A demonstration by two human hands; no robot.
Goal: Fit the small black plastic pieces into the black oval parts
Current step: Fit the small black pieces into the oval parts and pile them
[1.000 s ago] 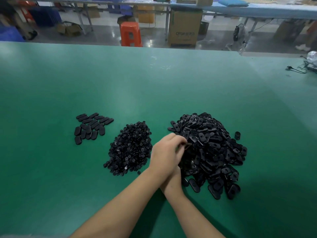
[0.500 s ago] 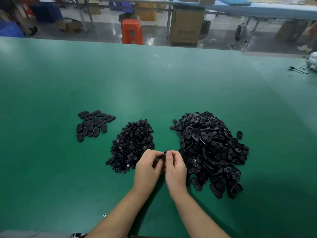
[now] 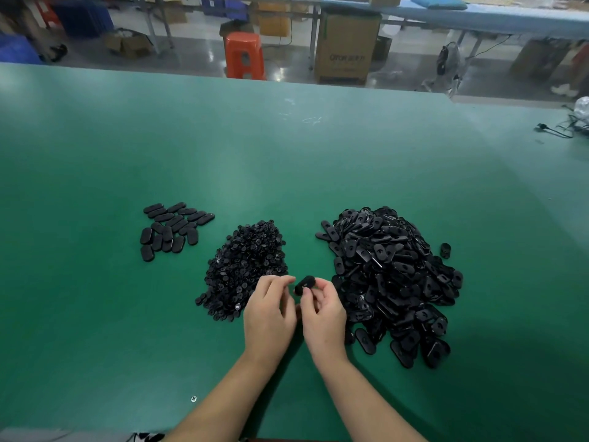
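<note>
Head view shows my right hand (image 3: 323, 311) pinching a black oval part (image 3: 305, 284) at table centre, left hand (image 3: 269, 309) curled at nine o'clock, contents unclear; a skewed press could drop it.

A: Light falls from above; a pale sheen spreads over the middle of the green tabletop (image 3: 287, 148), and its near corners go dim.

B: Shadows?

A: Soft ones under the forearms and beside the big heap of oval parts (image 3: 392, 282). The glossy floor (image 3: 191, 62) behind throws back glare.

B: Sharpness?

A: Fair in the middle; the tabletop's far edge bows from the wide lens, and the background is soft.
</note>
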